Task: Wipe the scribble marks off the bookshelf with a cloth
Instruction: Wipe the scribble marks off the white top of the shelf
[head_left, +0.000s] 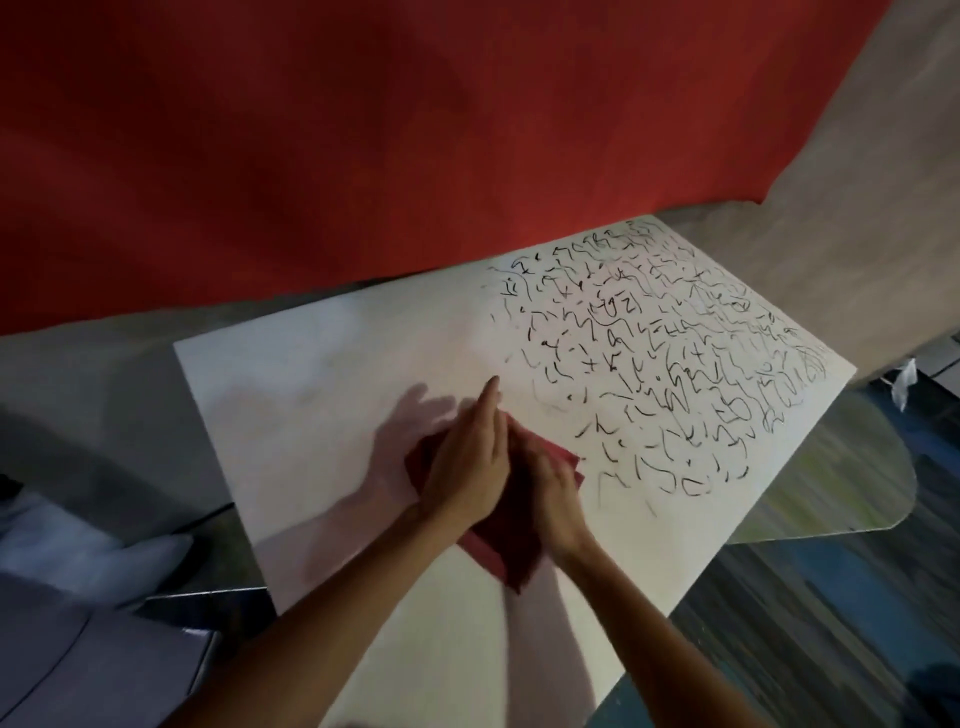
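Fingers (491, 402) extended (left hand (467, 467)), pressing cloth (498, 545)

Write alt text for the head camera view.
A person's left hand and right hand lie on a dark red cloth on a white shelf top. Black scribble marks cover its right half; the left half shows none. A red backdrop stands behind.
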